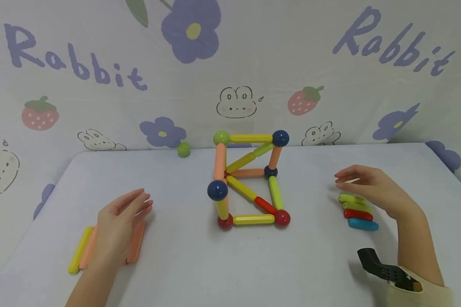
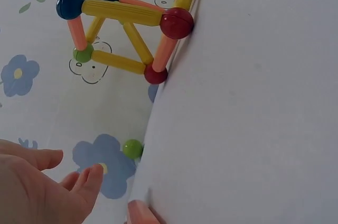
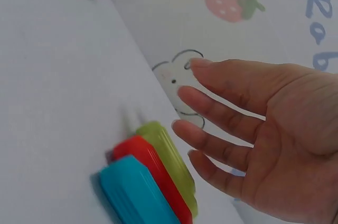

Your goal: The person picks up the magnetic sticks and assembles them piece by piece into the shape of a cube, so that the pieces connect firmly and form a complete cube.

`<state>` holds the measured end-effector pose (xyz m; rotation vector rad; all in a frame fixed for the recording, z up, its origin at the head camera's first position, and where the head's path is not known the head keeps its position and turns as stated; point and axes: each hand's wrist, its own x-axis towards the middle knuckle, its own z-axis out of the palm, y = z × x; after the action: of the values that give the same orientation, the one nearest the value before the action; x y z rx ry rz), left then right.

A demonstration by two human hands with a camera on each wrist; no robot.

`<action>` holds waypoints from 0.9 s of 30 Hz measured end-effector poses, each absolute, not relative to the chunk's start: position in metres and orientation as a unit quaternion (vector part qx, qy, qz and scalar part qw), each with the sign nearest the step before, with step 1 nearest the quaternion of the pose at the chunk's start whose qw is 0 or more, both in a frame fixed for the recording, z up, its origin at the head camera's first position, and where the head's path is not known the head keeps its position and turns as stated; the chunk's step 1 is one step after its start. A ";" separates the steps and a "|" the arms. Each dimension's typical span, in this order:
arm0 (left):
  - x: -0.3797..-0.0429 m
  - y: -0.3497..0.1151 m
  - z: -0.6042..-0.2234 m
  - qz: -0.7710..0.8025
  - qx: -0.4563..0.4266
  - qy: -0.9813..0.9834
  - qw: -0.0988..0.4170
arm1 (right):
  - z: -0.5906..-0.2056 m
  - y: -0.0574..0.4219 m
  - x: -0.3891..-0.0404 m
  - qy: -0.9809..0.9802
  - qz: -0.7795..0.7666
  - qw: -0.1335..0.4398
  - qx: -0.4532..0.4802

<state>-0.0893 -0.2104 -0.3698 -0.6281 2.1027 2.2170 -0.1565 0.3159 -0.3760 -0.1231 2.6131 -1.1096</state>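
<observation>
A frame of magnetic rods and balls stands mid-table, with a yellow rod [image 1: 253, 219] along its front bottom edge between two red balls. A dark blue ball [image 1: 217, 190] tops its front left post; a light green ball [image 1: 221, 137] and another blue ball [image 1: 280, 138] sit at the back top corners. My left hand [image 1: 117, 228] hovers with relaxed fingers over orange rods [image 1: 137, 243], partly hiding them, and holds nothing. Fingers loosely bent and empty, my right hand [image 1: 372, 187] is above a row of green, red [image 1: 358, 214] and blue rods [image 1: 363, 224].
One loose green ball [image 1: 183, 149] lies at the table's back edge, left of the frame. A yellow rod [image 1: 80, 250] lies at the outer side of the left row. Behind the white table [image 1: 311, 264] hangs a printed cloth [image 1: 269, 55]. A black strap [image 1: 386, 270] is at the right wrist.
</observation>
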 end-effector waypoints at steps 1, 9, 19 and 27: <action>-0.086 -0.214 -0.371 0.702 -0.209 0.681 0.012 | -0.377 0.319 -0.156 0.910 -0.384 0.149 -0.043; -0.064 -0.237 -0.383 0.626 -0.251 0.735 0.066 | -0.382 0.343 -0.152 0.909 -0.379 0.173 -0.025; -0.058 -0.233 -0.391 0.588 -0.240 0.770 0.058 | -0.393 0.352 -0.152 0.899 -0.383 0.214 -0.011; -0.053 -0.238 -0.392 0.578 -0.242 0.775 0.074 | -0.390 0.349 -0.152 0.907 -0.357 0.223 -0.006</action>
<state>-0.0528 -0.2377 -0.3921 -0.7273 2.3276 1.7366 -0.1520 0.3487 -0.3901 -0.0157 2.5050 -0.9852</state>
